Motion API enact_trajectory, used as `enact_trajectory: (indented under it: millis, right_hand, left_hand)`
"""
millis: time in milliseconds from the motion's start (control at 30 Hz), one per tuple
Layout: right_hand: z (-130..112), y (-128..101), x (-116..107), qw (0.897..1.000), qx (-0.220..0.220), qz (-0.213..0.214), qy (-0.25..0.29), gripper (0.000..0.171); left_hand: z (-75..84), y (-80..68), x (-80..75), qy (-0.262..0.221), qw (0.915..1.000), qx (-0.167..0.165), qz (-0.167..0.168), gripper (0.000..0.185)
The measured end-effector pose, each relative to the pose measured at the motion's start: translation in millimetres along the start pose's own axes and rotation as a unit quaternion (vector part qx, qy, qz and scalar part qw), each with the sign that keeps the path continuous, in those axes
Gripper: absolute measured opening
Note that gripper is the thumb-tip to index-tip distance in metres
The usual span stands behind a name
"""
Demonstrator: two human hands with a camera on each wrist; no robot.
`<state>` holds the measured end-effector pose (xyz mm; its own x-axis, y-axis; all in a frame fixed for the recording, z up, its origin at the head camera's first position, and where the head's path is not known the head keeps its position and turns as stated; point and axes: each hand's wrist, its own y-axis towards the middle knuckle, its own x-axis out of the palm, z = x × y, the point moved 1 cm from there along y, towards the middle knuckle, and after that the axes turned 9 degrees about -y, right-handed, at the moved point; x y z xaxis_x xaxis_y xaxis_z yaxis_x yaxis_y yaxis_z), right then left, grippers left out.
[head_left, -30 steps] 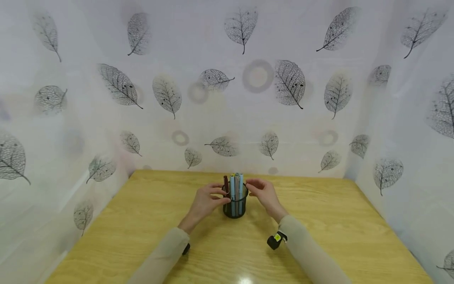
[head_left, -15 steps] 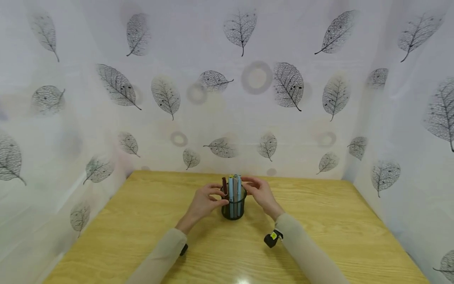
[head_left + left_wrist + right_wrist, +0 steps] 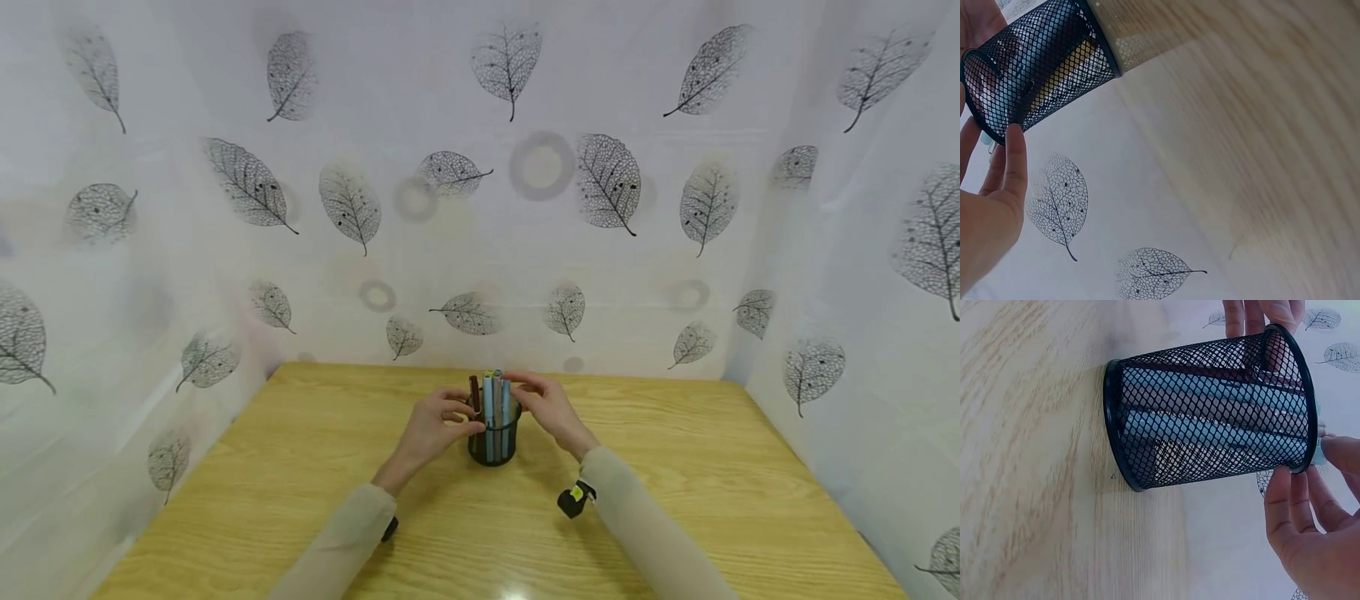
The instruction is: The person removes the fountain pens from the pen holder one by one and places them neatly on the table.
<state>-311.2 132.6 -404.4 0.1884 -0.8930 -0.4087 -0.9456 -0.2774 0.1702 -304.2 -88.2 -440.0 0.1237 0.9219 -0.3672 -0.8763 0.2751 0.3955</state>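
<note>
A: Standing upright near the middle of the wooden surface [image 3: 300, 467] is a black mesh pen cup [image 3: 492, 442], with a hand on each side of it.

B: What is in the cup?

A: Several pens [image 3: 495, 400] stand in it, reaching above the rim: two pale blue ones, a dark brownish-red one at the left, and one with a yellowish tip behind. The right wrist view shows the blue barrels [image 3: 1210, 419] through the mesh, lying against the cup's wall.

B: And the left hand?

A: The left hand [image 3: 433, 425] sits at the cup's left side with fingers curled toward the rim. In the left wrist view a fingertip [image 3: 1015, 140] touches the rim of the cup [image 3: 1035, 62]. I cannot tell whether it truly grips the cup or only touches it.

B: The right hand?

A: The right hand [image 3: 546, 406] is at the upper right of the cup, fingers bent toward the pen tops. From the right wrist view its fingers [image 3: 1285, 506] lie at the rim of the cup [image 3: 1210, 412], one fingertip right at the end of a blue pen. Whether it pinches that pen is not clear.

B: Anything else around?

A: White curtains printed with grey leaves [image 3: 607, 179] enclose the surface on three sides. Both arms wear beige sleeves [image 3: 645, 533], and a small black device with a yellow mark [image 3: 573, 498] sits at the right wrist.
</note>
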Motion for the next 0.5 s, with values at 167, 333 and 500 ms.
enact_trajectory:
  millis: [167,333,500]
  right_hand:
    - [19,11,3,1.000,0.008,0.030,0.002,0.033]
    - [37,18,8,0.996,0.008,0.084,0.005,0.027]
    - [42,19,12,0.995,0.011,0.102,0.007,0.023]
  left_hand:
    - [-0.2,0.1,0.1,-0.018,0.9998,-0.010,0.002,0.017]
    - [0.3,-0.2,0.0,-0.027,0.9996,0.001,0.006,0.017]
    - [0.4,-0.8,0.3,-0.029,0.9996,0.005,0.003,0.017]
